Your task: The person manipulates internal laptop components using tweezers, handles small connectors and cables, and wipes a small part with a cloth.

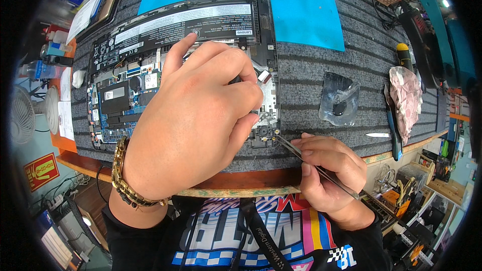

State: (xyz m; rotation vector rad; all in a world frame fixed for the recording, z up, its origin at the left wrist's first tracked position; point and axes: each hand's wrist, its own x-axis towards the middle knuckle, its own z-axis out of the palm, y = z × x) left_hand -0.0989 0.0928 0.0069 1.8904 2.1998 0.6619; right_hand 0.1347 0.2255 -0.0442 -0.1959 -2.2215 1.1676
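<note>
An opened laptop (273, 65) lies in front of me with its insides bare. Its long black battery (150, 35) runs along the far side, and a blue circuit board (99, 125) shows at the left. My left hand (196, 105) reaches over the middle, thumb and index finger pinched at the right part of the chassis. What they grip is mostly hidden; a small silver metal part (266, 117) shows beside the fingertips. In my right hand (334, 165) are metal tweezers (321, 170), their tips at the laptop's near right corner, by small brass-coloured screw points.
A blue mat (311, 20) lies beyond the laptop on the striped grey bench cover (306, 85). To the right are a clear plastic bag (339, 99), a small blade (377, 135), a crumpled pink cloth (405, 95) and a yellow-black screwdriver (403, 52). The bench's wooden edge (241, 190) runs close to me.
</note>
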